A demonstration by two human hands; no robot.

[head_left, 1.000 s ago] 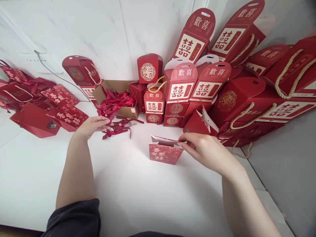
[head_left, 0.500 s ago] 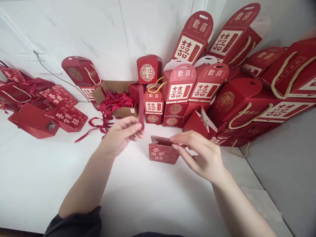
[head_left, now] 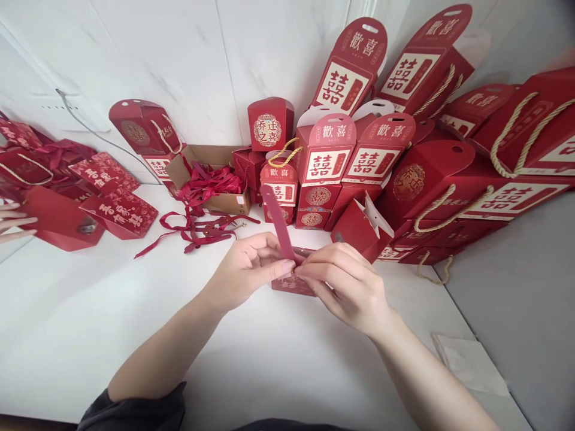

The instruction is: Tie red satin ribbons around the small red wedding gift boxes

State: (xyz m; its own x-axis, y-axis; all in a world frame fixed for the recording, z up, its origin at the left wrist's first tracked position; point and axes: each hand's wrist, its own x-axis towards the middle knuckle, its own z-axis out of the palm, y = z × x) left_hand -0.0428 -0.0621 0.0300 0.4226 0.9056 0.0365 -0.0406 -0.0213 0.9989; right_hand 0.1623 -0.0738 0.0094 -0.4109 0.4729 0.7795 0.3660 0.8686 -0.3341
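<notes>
A dark red ribbon strip [head_left: 278,221] rises from between the fingers of my left hand [head_left: 251,267], which pinches it near its lower end. Beside it, my right hand [head_left: 348,281] is closed, its fingertips meeting my left fingertips at a tiny gold-coloured piece on the strip. Directly behind and below both hands stands a small red patterned box [head_left: 294,284], its upper part mostly hidden by my fingers. What exactly my right fingertips pinch is too small to make out.
A cardboard box [head_left: 238,202] of red ribbons stands behind, with loose ribbons [head_left: 202,233] in front. Stacked red gift boxes [head_left: 326,161] fill the back right. More red boxes [head_left: 119,212] lie at left, where another person's hand [head_left: 13,220] reaches in.
My left hand has moved right with the ribbon strip to meet my right hand over the small box. My right hand has shifted slightly left. Another person's hand has appeared at the left edge.
</notes>
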